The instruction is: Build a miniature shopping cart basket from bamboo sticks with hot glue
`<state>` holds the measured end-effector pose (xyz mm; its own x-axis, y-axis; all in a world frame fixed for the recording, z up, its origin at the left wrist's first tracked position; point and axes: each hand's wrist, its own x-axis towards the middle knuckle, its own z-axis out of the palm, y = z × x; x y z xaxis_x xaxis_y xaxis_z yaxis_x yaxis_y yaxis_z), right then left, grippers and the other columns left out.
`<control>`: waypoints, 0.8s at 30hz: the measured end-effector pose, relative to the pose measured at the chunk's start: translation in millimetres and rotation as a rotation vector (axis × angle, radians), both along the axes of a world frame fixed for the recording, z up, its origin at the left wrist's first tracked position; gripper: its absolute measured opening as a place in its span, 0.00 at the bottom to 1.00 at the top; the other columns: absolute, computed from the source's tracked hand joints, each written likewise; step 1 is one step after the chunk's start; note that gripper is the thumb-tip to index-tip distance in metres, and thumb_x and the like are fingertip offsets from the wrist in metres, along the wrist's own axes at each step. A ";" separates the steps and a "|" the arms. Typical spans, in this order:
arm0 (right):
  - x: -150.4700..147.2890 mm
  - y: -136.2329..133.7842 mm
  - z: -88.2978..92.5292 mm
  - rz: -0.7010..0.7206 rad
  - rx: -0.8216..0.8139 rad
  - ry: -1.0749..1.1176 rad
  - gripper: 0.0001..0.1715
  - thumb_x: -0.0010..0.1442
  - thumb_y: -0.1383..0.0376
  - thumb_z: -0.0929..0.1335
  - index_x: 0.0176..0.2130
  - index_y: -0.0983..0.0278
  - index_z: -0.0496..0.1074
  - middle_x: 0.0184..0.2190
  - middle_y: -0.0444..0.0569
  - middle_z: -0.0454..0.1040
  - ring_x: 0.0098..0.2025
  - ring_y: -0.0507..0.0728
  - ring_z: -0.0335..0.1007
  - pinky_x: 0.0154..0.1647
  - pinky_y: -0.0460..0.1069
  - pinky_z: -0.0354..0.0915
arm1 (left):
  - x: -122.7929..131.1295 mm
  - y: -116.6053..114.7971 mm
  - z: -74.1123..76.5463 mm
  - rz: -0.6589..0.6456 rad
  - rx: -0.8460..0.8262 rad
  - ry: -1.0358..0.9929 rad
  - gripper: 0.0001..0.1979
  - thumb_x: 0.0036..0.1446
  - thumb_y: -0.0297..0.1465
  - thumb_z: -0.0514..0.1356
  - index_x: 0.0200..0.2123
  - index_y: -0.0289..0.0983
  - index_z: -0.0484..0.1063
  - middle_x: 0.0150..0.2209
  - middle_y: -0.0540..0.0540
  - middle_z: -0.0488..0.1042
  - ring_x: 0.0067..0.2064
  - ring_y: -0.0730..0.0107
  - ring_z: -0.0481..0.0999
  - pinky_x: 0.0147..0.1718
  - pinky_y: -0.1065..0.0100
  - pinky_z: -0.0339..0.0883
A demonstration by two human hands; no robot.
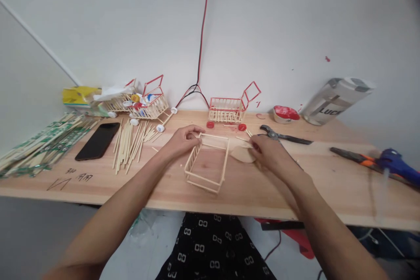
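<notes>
A small basket frame of thin wooden sticks [225, 159] stands on the table in front of me, with upright bars along its left side. My left hand [184, 141] pinches its far left corner between thumb and fingers. To the right of the frame, my right hand [265, 152] is closed low over the table. Its fingertips meet the edge of a flat pale rounded piece [242, 155], and a thin stick lies close by. What those fingers grip is hidden. Behind the frame stands a finished mini shopping cart [226, 110] with red trim and red wheels.
Loose sticks [129, 144], a black phone [97, 141] and wrapped chopsticks [49, 142] lie left. More carts [152, 107] stand behind them. Pliers [285, 135], a red-paint tub [285, 114], a clear container [334, 100] and a blue glue gun [397, 164] are right.
</notes>
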<state>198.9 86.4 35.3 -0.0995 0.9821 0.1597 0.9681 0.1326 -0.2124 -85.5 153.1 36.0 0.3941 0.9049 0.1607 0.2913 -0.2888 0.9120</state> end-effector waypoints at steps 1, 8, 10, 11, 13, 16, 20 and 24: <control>5.9 2.2 4.0 -0.033 0.048 0.006 0.02 0.55 0.69 0.64 0.30 0.63 0.67 0.28 0.48 0.68 0.29 0.54 0.61 0.30 0.48 0.52 | -0.9 -0.1 2.0 0.012 -0.014 -0.013 0.18 0.46 0.29 0.60 0.43 0.35 0.76 0.29 0.50 0.75 0.26 0.75 0.67 0.26 0.73 0.58; -13.4 5.1 11.2 -0.135 0.097 -0.059 0.07 0.55 0.71 0.63 0.34 0.64 0.69 0.34 0.54 0.68 0.32 0.57 0.62 0.30 0.49 0.51 | -18.1 4.2 18.8 0.149 -0.063 -0.113 0.17 0.43 0.28 0.61 0.40 0.36 0.80 0.36 0.47 0.79 0.31 0.72 0.72 0.32 0.72 0.64; -33.2 3.1 2.6 -0.100 0.023 -0.063 0.09 0.56 0.72 0.61 0.34 0.65 0.69 0.36 0.56 0.68 0.31 0.56 0.62 0.29 0.49 0.49 | -25.6 7.0 22.0 0.214 -0.076 -0.153 0.17 0.43 0.29 0.62 0.40 0.36 0.80 0.32 0.48 0.78 0.30 0.73 0.71 0.31 0.73 0.64; -41.4 2.9 -1.9 -0.074 0.005 -0.037 0.09 0.57 0.72 0.61 0.34 0.65 0.69 0.36 0.56 0.69 0.31 0.56 0.62 0.29 0.49 0.49 | -29.4 8.4 23.6 0.245 -0.082 -0.185 0.18 0.43 0.28 0.62 0.40 0.36 0.80 0.31 0.48 0.78 0.29 0.73 0.71 0.31 0.73 0.64; -51.7 5.8 -8.8 -0.010 -0.007 0.039 0.09 0.58 0.72 0.61 0.34 0.66 0.69 0.36 0.56 0.69 0.33 0.56 0.63 0.30 0.49 0.51 | -36.4 11.0 26.7 0.305 -0.087 -0.269 0.19 0.41 0.28 0.62 0.40 0.35 0.81 0.31 0.48 0.78 0.30 0.73 0.72 0.31 0.73 0.65; -58.0 20.5 -12.7 0.044 0.007 0.114 0.07 0.57 0.72 0.62 0.33 0.66 0.69 0.32 0.54 0.71 0.34 0.56 0.64 0.33 0.48 0.53 | -44.8 14.8 30.5 0.370 -0.088 -0.385 0.19 0.40 0.27 0.62 0.39 0.34 0.81 0.31 0.47 0.79 0.30 0.72 0.73 0.30 0.73 0.65; -78.1 48.8 -13.6 0.099 0.021 0.167 0.07 0.56 0.72 0.62 0.32 0.67 0.69 0.30 0.52 0.72 0.33 0.56 0.63 0.34 0.48 0.54 | -51.6 20.2 31.4 0.416 -0.086 -0.486 0.18 0.37 0.25 0.62 0.36 0.33 0.81 0.28 0.47 0.78 0.28 0.73 0.73 0.29 0.73 0.66; -111.9 61.0 -16.3 0.240 0.018 0.230 0.07 0.55 0.72 0.62 0.30 0.66 0.69 0.31 0.52 0.73 0.33 0.55 0.63 0.34 0.48 0.54 | -55.4 23.5 30.2 0.454 -0.068 -0.520 0.18 0.36 0.25 0.62 0.35 0.33 0.81 0.27 0.48 0.77 0.26 0.74 0.72 0.27 0.73 0.65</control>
<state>87.1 147.3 18.9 -0.2868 0.9318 0.2222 0.8360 0.3568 -0.4169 -140.9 176.6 66.2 -0.1386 0.9768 0.1633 -0.1101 -0.1791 0.9777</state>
